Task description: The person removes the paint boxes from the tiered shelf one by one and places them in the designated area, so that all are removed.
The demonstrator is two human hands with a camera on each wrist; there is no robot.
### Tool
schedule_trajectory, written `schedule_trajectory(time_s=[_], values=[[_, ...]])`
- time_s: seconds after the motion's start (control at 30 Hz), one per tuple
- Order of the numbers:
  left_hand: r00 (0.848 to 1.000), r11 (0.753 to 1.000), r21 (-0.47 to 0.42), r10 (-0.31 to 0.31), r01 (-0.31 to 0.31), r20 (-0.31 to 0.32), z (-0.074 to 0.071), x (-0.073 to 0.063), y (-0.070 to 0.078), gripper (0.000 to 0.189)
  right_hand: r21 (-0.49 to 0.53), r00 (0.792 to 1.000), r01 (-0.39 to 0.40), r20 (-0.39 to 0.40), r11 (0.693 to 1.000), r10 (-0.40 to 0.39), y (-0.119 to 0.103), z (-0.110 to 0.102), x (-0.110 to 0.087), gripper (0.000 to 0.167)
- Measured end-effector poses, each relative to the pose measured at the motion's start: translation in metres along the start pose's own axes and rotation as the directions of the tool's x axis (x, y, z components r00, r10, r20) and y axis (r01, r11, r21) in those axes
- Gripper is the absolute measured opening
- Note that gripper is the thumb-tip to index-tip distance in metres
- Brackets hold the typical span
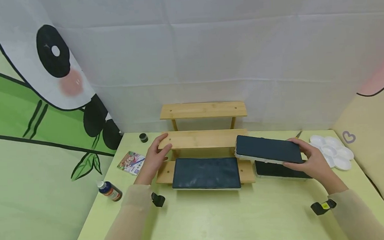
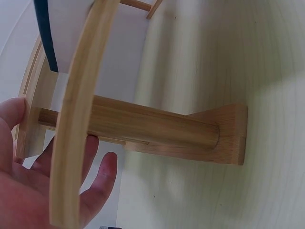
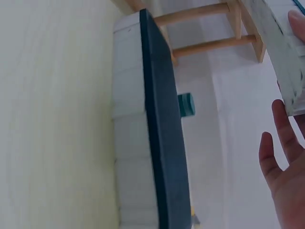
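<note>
A wooden three-tier display stand [image 1: 202, 138] stands toward the back of the table. My left hand [image 1: 155, 156] grips the left end of its middle board, thumb at the front edge; the stand's leg [image 2: 157, 125] shows beside that hand in the left wrist view. With my right hand [image 1: 311, 160] I hold the right end of a flat white box with a dark blue lid [image 1: 268, 148], raised at the right end of the middle board. A similar dark-lidded box [image 1: 206, 173] lies on the lowest board. Another dark-topped box [image 3: 164, 129] rests on the table below the held one.
A white flower-shaped palette [image 1: 330, 150] lies at the right. On the left are a blue bottle with a white cap [image 1: 110, 191], a colourful printed card [image 1: 131, 163] and a small dark jar [image 1: 143, 137]. A white cloth wall [image 1: 208, 54] rises behind the stand.
</note>
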State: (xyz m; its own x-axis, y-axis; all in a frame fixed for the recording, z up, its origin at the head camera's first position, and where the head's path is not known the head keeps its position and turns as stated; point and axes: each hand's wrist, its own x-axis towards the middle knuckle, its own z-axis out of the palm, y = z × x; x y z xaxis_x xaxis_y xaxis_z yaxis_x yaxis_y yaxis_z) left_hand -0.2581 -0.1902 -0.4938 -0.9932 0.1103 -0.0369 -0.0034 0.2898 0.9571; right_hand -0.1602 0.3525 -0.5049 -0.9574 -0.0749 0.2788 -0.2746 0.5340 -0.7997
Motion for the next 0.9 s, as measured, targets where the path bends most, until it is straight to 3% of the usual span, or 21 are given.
schedule_trajectory(time_s=[0.33,0.57,0.77,0.9], values=[[1.0,0.999,0.02,0.026,-0.026,-0.007,-0.003,0.002,-0.008,0.065,0.079,0.995,0.095,0.0,0.992,-0.096,0.028,-0.021,-0.041,0.085],[1.0,1.0,-0.013,-0.005,0.006,0.029,-0.005,-0.011,0.018,0.062,0.089,0.993,0.112,0.012,0.99,-0.114,0.043,-0.032,-0.068,0.086],[0.999,1.0,-0.01,0.003,-0.002,0.037,-0.006,-0.018,0.029,0.062,0.053,0.997,0.053,0.056,0.997,-0.056,0.061,-0.04,-0.086,0.084],[0.999,1.0,-0.021,0.011,-0.01,0.042,-0.004,-0.014,0.023,0.061,0.01,0.996,0.006,0.092,1.0,-0.007,0.074,-0.042,-0.099,0.08]])
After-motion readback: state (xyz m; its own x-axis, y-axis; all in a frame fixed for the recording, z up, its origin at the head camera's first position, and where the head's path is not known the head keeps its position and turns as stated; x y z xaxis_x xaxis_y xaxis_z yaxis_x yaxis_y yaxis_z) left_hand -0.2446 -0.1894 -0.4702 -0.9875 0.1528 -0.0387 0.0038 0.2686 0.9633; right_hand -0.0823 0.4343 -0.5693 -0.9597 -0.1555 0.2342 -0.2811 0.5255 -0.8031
